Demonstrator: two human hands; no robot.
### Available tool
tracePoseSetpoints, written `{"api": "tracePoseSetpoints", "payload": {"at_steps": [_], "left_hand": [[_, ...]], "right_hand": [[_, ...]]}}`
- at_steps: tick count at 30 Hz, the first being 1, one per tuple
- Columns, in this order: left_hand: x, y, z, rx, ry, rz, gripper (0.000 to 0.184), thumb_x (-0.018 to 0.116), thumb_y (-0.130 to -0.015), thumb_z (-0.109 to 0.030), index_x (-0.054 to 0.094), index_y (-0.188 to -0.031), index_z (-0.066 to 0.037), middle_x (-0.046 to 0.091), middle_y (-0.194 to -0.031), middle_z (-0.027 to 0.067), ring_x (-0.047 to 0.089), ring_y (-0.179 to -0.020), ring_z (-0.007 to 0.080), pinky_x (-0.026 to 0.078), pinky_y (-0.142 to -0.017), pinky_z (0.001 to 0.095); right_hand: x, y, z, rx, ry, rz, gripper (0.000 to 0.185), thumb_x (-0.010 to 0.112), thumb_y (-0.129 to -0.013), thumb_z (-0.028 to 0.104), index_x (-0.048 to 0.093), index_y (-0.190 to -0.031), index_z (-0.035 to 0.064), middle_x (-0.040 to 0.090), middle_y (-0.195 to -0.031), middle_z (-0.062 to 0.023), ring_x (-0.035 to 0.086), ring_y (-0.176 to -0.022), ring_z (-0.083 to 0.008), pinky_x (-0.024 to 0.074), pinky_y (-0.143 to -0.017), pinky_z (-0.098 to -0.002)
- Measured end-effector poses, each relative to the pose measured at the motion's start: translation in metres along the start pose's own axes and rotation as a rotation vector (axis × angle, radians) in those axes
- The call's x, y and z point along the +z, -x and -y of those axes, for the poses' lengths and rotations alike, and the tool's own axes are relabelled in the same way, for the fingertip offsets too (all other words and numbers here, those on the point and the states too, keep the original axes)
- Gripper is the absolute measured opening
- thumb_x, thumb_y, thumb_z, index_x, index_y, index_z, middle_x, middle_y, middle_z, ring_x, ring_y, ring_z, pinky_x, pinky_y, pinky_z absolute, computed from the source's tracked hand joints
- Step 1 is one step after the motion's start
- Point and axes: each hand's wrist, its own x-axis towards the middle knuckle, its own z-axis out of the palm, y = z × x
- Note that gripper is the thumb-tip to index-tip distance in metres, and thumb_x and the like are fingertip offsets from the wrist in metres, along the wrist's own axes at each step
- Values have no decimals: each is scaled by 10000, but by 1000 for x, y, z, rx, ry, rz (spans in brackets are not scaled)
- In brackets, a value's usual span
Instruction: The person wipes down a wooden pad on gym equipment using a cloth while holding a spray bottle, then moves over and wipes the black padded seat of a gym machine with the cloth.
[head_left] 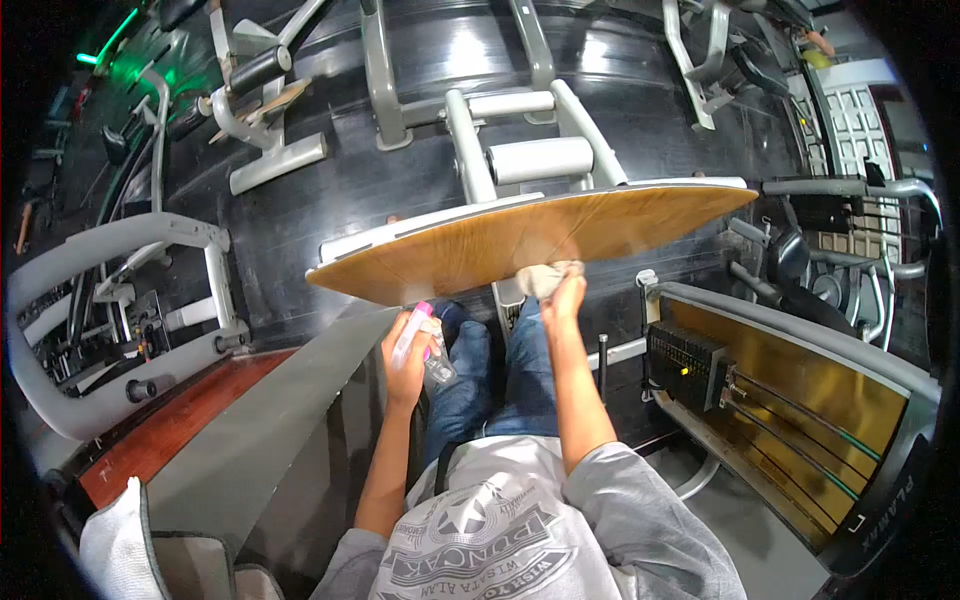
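Cloth (536, 282) at edge of wooden panel (620, 225)

Clear bottle (440, 371) with pink parts, tilted: left hand (404, 352) fingers closed round it, forearm raised. Right hand (567, 294), arm stretched forward, has fingers closed on the bunched off-white cloth. Wooden panel beyond: brown, grained.

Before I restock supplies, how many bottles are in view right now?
1: the bottle in the person's left hand. Others may be hidden.

Wide head-worn view, forward and down
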Motion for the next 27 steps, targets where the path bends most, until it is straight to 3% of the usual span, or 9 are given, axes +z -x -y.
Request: {"api": "tracePoseSetpoints", "payload": {"at_steps": [4, 5, 7, 9, 11, 13, 19, 25, 27], "left_hand": [[11, -2, -6, -15, 21, 22, 131, 560, -947, -92, 633, -952, 16, 589, -791, 45, 546, -647, 86, 444, -620, 233], [13, -2, -6, -36, -7, 39, 133, 562, -950, -99, 632, -947, 14, 584, -783, 42, 542, -645, 83, 442, -619, 231], [19, -4, -8, -53, -42, 66, 136, 564, -952, -106, 631, -943, 12, 579, -776, 40, 538, -643, 80, 440, -618, 230], [24, -5, -9, -74, -101, 127, 152, 571, -957, -127, 628, -936, 12, 568, -757, 34, 531, -639, 74, 436, -617, 227], [31, -10, -7, -92, -111, 156, 180, 585, -961, -159, 626, -936, 14, 575, -783, 29, 528, -636, 71, 431, -611, 226], [40, -13, -10, -59, -106, 188, 211, 605, -959, -196, 635, -928, 10, 565, -806, 20, 526, -635, 71, 424, -603, 223], [54, -24, -15, -101, -133, 250, 196, 625, -938, -194, 654, -892, -7, 522, -794, 14, 515, -644, 77, 419, -623, 234], [69, -28, -20, -113, -171, 323, 168, 620, -933, -170, 647, -884, -11, 525, -814, 19, 514, -648, 83, 432, -617, 241], [72, -29, -19, -119, -183, 344, 164, 620, -933, -167, 647, -886, -12, 528, -819, 22, 516, -646, 85, 439, -610, 243]], "right_hand": [[-10, -29, 39, 29, 48, -34, 191, 456, -968, 167, 548, -848, 50, 571, -779, -27, 563, -691, -146, 488, -617, -305], [-15, -30, 28, -64, 154, 23, 189, 465, -974, 202, 532, -975, 26, 590, -906, -65, 577, -827, -175, 501, -757, -345], [2, -16, -10, -199, 188, -257, 250, 452, -990, 248, 581, -896, 55, 609, -817, -53, 608, -724, -178, 538, -679, -347], [30, 28, -22, -57, 118, -389, 193, 459, -962, 189, 578, -892, 56, 584, -807, -33, 579, -750, -160, 507, -702, -343], [35, 53, -57, -27, 129, -349, 154, 462, -931, 159, 575, -945, 55, 579, -849, -34, 568, -811, -161, 489, -718, -343], [22, 63, -61, 261, 70, 45, 354, 479, -950, 231, 431, -1228, 18, 528, -1186, -145, 521, -1102, -231, 435, -949, -381], [-2, -13, 20, -63, 129, -92, 170, 460, -932, 198, 517, -955, 39, 547, -851, -60, 530, -813, -168, 463, -729, -342], [-30, -80, 66, -57, 221, -88, 184, 472, -942, 204, 507, -944, 24, 625, -903, -112, 594, -752, -206, 480, -682, -355], [-4, -51, 53, -135, 87, -315, 259, 469, -1002, 255, 538, -869, 43, 593, -774, -67, 562, -694, -164, 478, -663, -342]]}}
